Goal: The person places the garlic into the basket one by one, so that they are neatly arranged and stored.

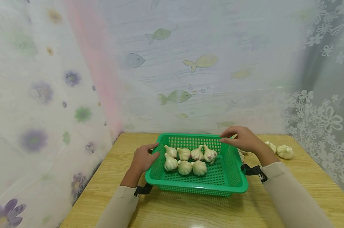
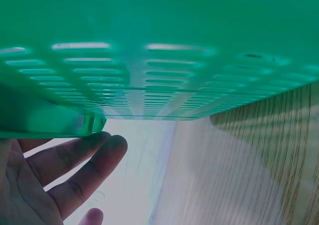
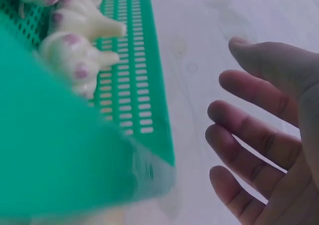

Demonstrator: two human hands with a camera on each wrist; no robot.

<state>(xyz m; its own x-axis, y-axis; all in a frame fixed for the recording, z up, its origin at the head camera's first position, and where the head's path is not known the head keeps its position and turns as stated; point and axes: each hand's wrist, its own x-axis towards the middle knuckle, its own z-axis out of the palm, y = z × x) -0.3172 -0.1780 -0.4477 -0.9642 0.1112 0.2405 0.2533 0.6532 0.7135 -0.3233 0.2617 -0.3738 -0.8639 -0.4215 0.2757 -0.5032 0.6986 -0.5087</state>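
We locate the green basket on the wooden tabletop, between both hands, with its slotted walls and floor visible. The left hand is at the left side, its fingers extended and its thumb and fingertips touching the rim; we cannot tell how firmly they bear on it. The right hand is at the far right corner; in the right wrist view its fingers are spread, gently bent and slightly apart from the rim, with nothing in the palm. Inside the basket we note the garlic bulbs in two rows, toward the left and centre of the floor. On the tabletop to the right of the basket lie further loose bulbs, some partly hidden behind the right hand. We observe light sleeves and a black strap at each wrist. Behind the tabletop hangs a pale sheet printed with fish; to the left we see a flower-patterned sheet, and to the right, a grey surface with white flowers.
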